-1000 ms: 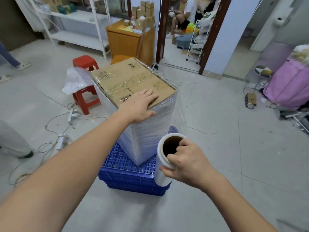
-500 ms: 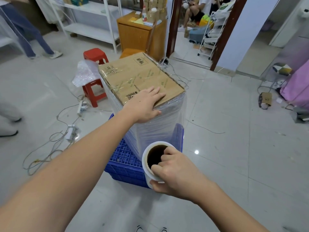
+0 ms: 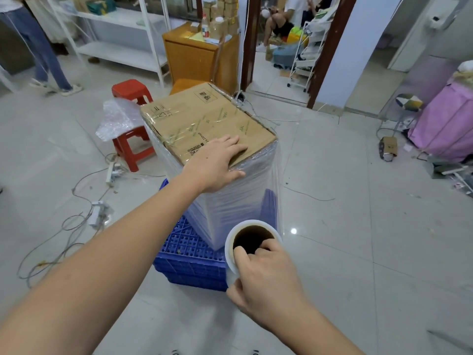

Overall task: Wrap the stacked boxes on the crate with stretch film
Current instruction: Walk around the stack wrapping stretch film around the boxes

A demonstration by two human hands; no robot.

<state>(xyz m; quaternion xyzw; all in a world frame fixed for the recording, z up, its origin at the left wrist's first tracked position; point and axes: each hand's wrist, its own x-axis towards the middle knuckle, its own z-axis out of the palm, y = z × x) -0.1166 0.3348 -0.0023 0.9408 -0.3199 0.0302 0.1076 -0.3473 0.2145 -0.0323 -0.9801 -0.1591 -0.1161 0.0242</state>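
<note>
The boxes (image 3: 208,124) stand stacked on the blue crate (image 3: 189,254), which sits on the tiled floor (image 3: 358,239). The stack occupies the far part of the crate top; the near-left part of the crate's perforated top is bare. Stretch film (image 3: 238,198) covers the visible sides of the stack from the top box edge down to the crate. The cardboard top of the upper box is uncovered and carries clear tape strips and printed marks.

Left hand (image 3: 217,163): laid palm down on the near corner of the top box. Fingers are straight and spread, lying flat on the cardboard; the thumb hangs over the film-covered edge. It grasps nothing.

Right hand (image 3: 266,275): holds the film roll (image 3: 252,242) upright just beside the near-right corner of the crate. The fingertips hook over the rim into the dark core opening; the thumb curls round the outside of the roll below. A sheet of film runs from the roll up to the right side of the stack.

Surroundings: a red stool (image 3: 131,124) with a bubble-wrap sheet (image 3: 119,119) draped on it stands left of the stack. Cables (image 3: 76,206) and power strips lie on the floor to the left. A wooden cabinet (image 3: 199,57) and white shelving (image 3: 122,34) stand beyond.
</note>
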